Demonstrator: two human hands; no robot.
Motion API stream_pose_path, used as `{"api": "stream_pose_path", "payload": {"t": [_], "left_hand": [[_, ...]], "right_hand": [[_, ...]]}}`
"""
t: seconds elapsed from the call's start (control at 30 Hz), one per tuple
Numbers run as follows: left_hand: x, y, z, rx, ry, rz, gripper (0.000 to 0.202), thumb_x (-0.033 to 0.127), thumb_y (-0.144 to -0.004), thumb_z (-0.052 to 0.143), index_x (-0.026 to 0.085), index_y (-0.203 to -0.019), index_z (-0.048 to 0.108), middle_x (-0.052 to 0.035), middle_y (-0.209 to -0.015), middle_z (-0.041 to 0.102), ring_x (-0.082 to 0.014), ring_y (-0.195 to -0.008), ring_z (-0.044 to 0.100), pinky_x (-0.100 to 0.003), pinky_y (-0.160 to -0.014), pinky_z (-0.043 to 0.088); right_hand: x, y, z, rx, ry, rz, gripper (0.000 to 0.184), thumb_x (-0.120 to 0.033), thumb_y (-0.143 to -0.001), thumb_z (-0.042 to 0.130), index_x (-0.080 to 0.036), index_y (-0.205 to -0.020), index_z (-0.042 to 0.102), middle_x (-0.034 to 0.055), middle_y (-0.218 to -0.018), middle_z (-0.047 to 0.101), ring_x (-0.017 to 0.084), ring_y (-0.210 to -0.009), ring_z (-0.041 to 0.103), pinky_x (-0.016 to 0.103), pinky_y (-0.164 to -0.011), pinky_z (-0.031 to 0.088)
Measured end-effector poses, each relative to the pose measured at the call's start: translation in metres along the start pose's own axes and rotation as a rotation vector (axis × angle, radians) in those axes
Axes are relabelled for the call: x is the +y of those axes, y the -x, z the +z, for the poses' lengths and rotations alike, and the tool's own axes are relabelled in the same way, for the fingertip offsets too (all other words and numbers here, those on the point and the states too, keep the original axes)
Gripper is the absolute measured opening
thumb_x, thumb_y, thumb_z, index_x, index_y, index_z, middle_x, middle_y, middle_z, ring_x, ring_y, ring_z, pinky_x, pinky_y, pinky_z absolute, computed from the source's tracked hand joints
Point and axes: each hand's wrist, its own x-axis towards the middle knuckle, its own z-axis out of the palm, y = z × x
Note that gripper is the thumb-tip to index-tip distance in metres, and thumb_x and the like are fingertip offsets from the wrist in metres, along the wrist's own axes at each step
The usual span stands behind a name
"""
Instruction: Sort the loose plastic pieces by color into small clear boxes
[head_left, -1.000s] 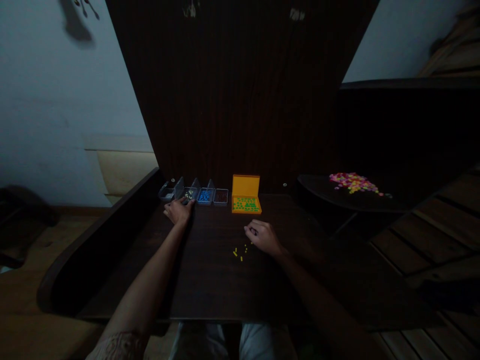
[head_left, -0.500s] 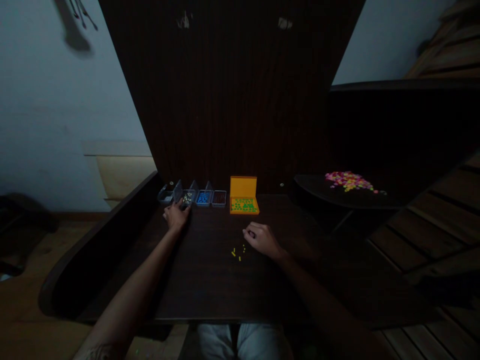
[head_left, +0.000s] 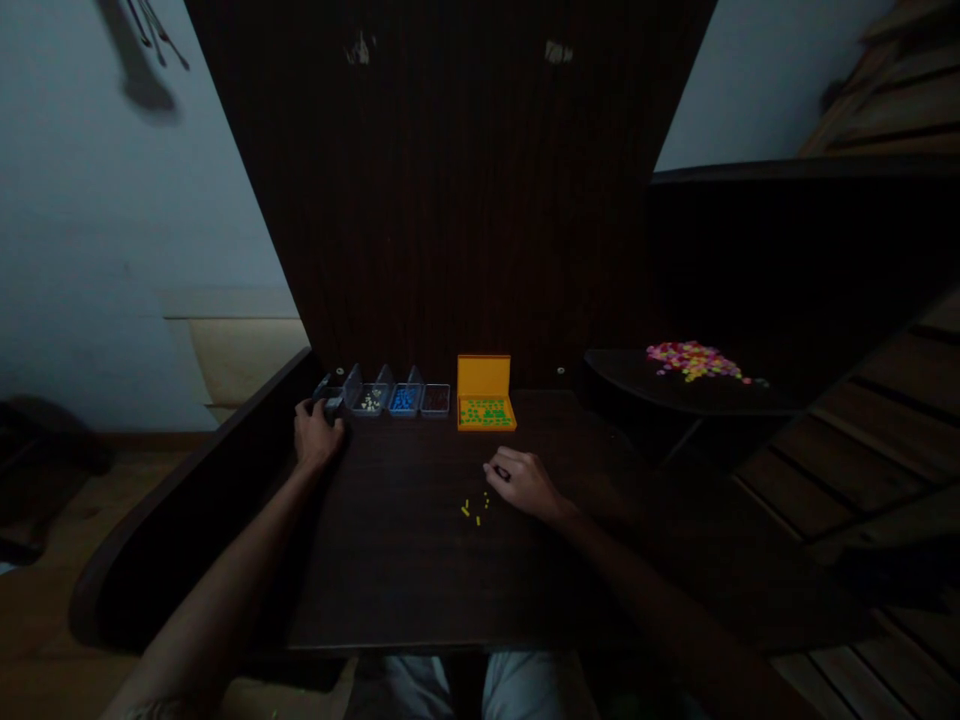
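My left hand [head_left: 316, 437] reaches to the far left of a row of small clear boxes and closes its fingers around the leftmost clear box [head_left: 328, 393]. Beside it stand a box of pale beads [head_left: 369, 401], a box of blue beads [head_left: 404, 400] and a box of dark beads [head_left: 436, 399]. An open orange box [head_left: 485, 401] holds green beads. My right hand [head_left: 519, 482] rests curled on the dark table [head_left: 420, 570], just right of a few loose yellow beads [head_left: 472, 509]; whether it holds anything is hidden.
A tall dark wooden panel [head_left: 465, 200] rises behind the boxes. To the right, a round dark side table [head_left: 675, 395] carries a heap of pink and yellow beads [head_left: 694, 361]. The table's raised rim [head_left: 187, 490] runs along the left.
My left hand has slid left from the pale-bead box to the leftmost clear box. The right hand has stayed by the yellow beads. The view has shifted slightly.
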Motion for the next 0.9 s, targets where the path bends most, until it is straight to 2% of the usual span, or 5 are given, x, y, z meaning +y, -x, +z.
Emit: {"api": "stream_pose_path", "payload": {"t": [0.17, 0.27, 0.4, 0.73, 0.9], "left_hand": [[-0.002, -0.006, 0.001, -0.070, -0.082, 0.071, 0.049, 0.026, -0.085, 0.046, 0.006, -0.129, 0.054, -0.0221, -0.131, 0.052, -0.0342, -0.120, 0.048, -0.041, -0.102, 0.042], [-0.001, -0.007, -0.002, -0.078, -0.116, 0.067, 0.049, 0.030, -0.086, 0.045, 0.006, -0.128, 0.056, -0.0248, -0.127, 0.052, -0.0368, -0.118, 0.049, -0.044, -0.098, 0.044], [0.000, -0.008, -0.005, -0.087, -0.136, 0.043, 0.048, 0.033, -0.088, 0.044, 0.012, -0.129, 0.055, -0.0224, -0.124, 0.053, -0.0359, -0.116, 0.051, -0.044, -0.094, 0.046], [0.010, -0.005, 0.000, -0.003, -0.146, -0.040, 0.044, 0.040, -0.089, 0.045, 0.008, -0.118, 0.057, -0.0259, -0.130, 0.044, -0.0385, -0.118, 0.051, -0.044, -0.090, 0.049], [0.009, -0.002, -0.001, 0.021, -0.156, -0.038, 0.045, 0.038, -0.089, 0.047, 0.004, -0.117, 0.055, -0.0263, -0.124, 0.048, -0.0390, -0.116, 0.051, -0.044, -0.092, 0.047]], "right_hand": [[0.000, 0.000, 0.002, -0.003, 0.000, 0.005, 0.029, -0.023, -0.090, 0.050, -0.019, -0.061, 0.055, 0.0004, -0.062, 0.054, 0.010, -0.054, 0.046, 0.025, -0.055, 0.031], [0.000, -0.001, 0.002, 0.003, -0.011, 0.001, 0.029, -0.022, -0.090, 0.052, -0.019, -0.061, 0.056, 0.0003, -0.062, 0.054, 0.010, -0.054, 0.046, 0.025, -0.054, 0.031], [0.001, 0.000, 0.002, 0.003, -0.018, -0.016, 0.029, -0.023, -0.090, 0.052, -0.018, -0.061, 0.056, -0.0002, -0.061, 0.053, 0.010, -0.052, 0.045, 0.025, -0.054, 0.030], [0.000, -0.001, 0.003, -0.019, 0.001, 0.023, 0.030, -0.025, -0.090, 0.051, -0.019, -0.060, 0.054, -0.0002, -0.061, 0.053, 0.009, -0.053, 0.045, 0.024, -0.055, 0.031], [0.001, -0.002, 0.003, -0.005, -0.009, 0.039, 0.031, -0.025, -0.089, 0.050, -0.019, -0.059, 0.054, -0.0006, -0.060, 0.052, 0.009, -0.052, 0.044, 0.025, -0.055, 0.031]]}}
